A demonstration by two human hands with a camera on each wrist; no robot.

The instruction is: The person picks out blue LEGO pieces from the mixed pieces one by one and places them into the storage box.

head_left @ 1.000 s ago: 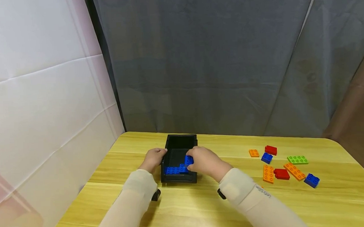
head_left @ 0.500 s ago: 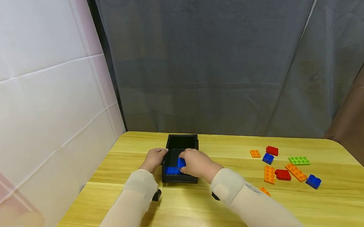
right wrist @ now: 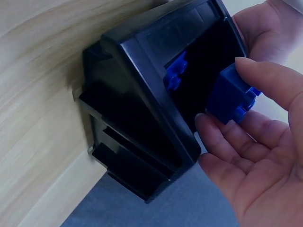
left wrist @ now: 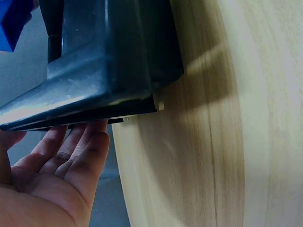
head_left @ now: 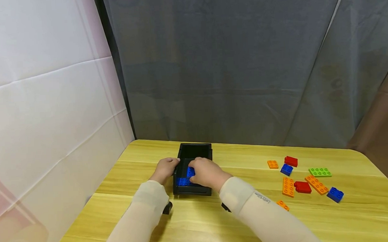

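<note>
A black storage bin stands on the table with blue building bricks inside at its near end. My left hand grips the bin's left rim. In the left wrist view, that hand's fingers lie against the outside, below the rim, with the thumb partly cut off. My right hand pinches a blue brick between thumb and fingers, over the bin's open front. Further inside, another blue brick's studs show in the right wrist view. The right hand hides part of the bin's contents in the head view.
To the right lie loose bricks: orange, red, lime green and blue. A grey curtain hangs behind the table, and a white sheet stands at left.
My right hand has moved left and slightly down within the bin, carrying the blue brick toward the bricks inside. My left hand stays on the rim.
</note>
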